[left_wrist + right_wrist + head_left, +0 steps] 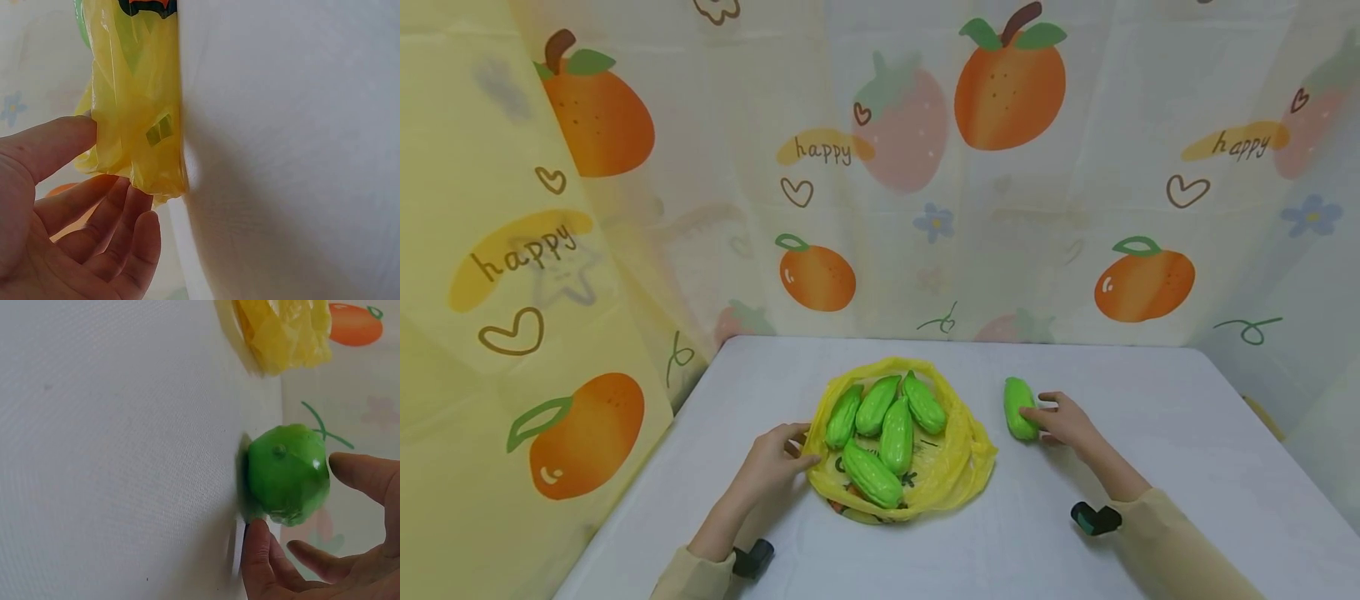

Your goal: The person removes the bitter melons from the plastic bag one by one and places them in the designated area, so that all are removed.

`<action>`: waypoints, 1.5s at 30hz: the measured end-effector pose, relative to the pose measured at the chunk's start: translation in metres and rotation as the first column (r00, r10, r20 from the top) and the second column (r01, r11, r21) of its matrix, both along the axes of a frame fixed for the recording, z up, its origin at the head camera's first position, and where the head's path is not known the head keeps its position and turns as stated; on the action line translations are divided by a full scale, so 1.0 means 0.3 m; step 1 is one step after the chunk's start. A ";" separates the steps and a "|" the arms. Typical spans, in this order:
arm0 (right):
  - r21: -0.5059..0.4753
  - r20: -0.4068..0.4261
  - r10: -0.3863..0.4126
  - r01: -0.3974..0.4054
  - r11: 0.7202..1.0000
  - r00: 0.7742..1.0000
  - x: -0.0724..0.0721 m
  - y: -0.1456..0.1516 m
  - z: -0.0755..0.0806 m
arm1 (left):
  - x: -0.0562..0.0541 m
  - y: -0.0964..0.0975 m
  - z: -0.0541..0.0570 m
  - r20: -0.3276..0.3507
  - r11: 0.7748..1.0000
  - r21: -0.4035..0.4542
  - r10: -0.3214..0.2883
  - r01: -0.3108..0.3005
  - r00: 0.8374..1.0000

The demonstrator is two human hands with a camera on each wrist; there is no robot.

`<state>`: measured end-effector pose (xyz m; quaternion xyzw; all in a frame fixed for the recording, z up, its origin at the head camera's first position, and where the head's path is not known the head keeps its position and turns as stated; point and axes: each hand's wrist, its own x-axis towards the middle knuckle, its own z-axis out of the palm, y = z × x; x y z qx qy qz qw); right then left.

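Observation:
A yellow plastic bag (pixel 958 467) lies with its mouth spread wide on the table, holding several glossy, elongated green gourds (pixel 897 437). At its left rim, my left hand (pixel 775 457) touches the side with thumb and fingertips. The left wrist view shows that thumb against the bag (pixel 134 106), the fingers loosely bent below it. Right of the bag, a single green gourd (pixel 1018 404) rests on the table. My right hand (pixel 1063 421) is around its right side. In the right wrist view, the thumb stands slightly off the gourd (pixel 287 475), while fingertips lie close beside it.
The white-covered table (pixel 880 575) reaches back to a fruit-patterned curtain (pixel 880 217), which also hangs along the left and right sides. Dark wrist-worn devices sit below both hands, the left one (pixel 752 558) and the right one (pixel 1096 518) near the beige cuffs.

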<state>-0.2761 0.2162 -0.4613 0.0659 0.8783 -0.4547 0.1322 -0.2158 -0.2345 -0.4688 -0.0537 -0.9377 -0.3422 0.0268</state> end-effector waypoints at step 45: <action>0.041 -0.340 0.011 0.003 0.999 0.940 0.005 -0.085 0.117 | -0.017 -0.011 -0.019 0.018 1.000 0.007 0.000 0.000 1.000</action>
